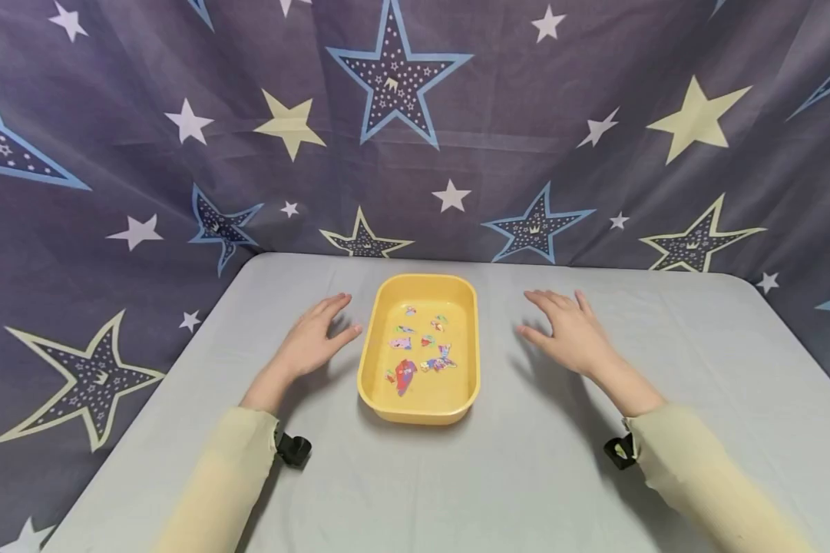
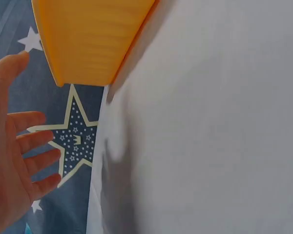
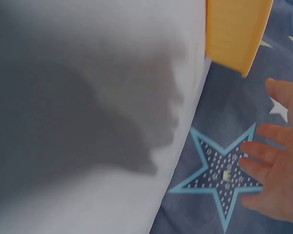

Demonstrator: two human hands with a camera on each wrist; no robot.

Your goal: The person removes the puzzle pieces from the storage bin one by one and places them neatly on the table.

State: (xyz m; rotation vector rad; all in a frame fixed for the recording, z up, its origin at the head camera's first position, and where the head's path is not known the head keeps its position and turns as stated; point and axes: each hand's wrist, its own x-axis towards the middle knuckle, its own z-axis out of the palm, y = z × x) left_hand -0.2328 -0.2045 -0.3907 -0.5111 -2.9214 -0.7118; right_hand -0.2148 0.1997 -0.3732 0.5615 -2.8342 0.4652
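A yellow rectangular tub with rounded corners stands on the table between the two hands. Several small colourful flat pieces, perhaps stickers, lie on its floor, among them a red and purple one, a pink one and a blue-purple one. Left of the tub, my left hand hovers with fingers extended, near the rim but apart from it. On the other side my right hand is held over the table, fingers spread, farther from the tub. Both hands hold nothing, and each wrist view shows the tub's outer wall.
A pale grey cloth covers the table. Behind it hangs a dark curtain printed with stars, meeting the table's back edge. Black wrist devices sit at both sleeve cuffs.
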